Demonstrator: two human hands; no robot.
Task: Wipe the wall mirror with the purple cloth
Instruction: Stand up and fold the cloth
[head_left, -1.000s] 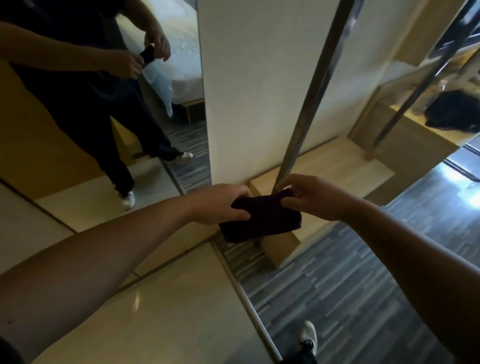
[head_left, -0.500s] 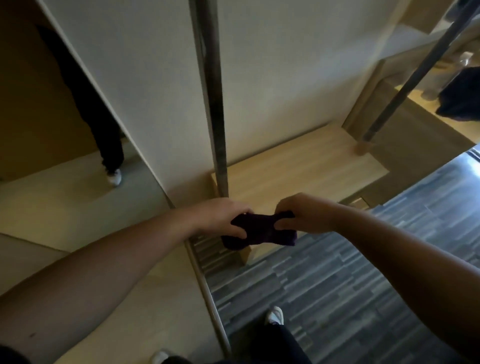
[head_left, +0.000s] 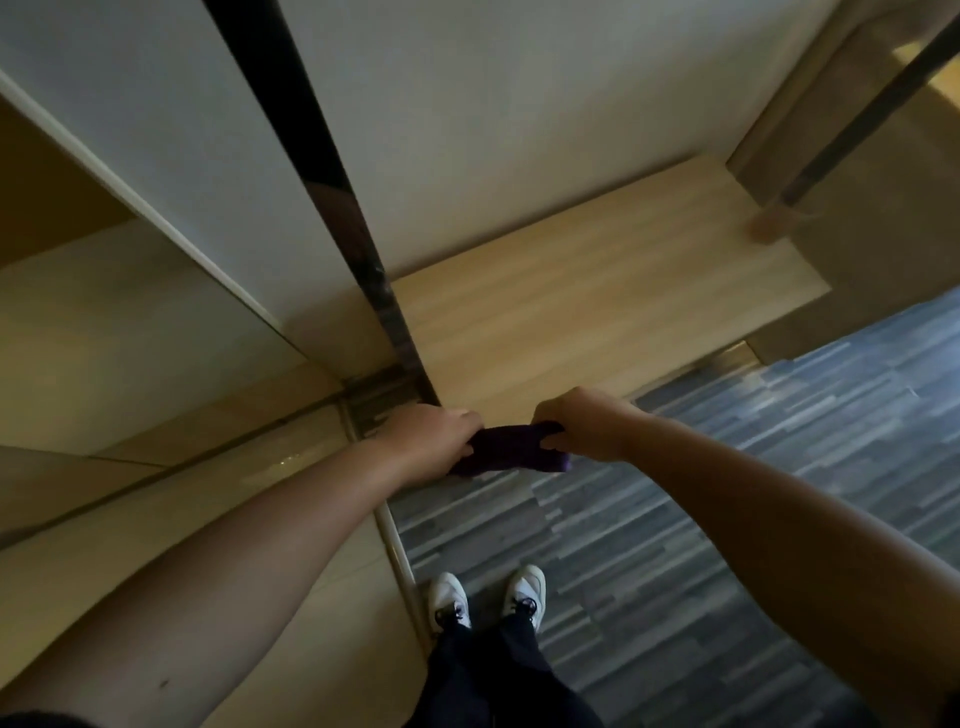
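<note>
Above floor (head_left: 701, 519), beside wooden platform's (head_left: 597, 291) near edge: purple cloth (head_left: 506, 452), bunched, ends gripped by closed fingers of left hand (head_left: 431, 436) and right hand (head_left: 584, 426).

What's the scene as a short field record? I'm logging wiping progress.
cloth: purple cloth, bunched, held between both hands
left hand: shut on cloth's left end
right hand: shut on cloth's right end
mirror: at left, cloth not touching it
shelf: wooden, beyond the hands
shoes: white, on grey floor
</note>
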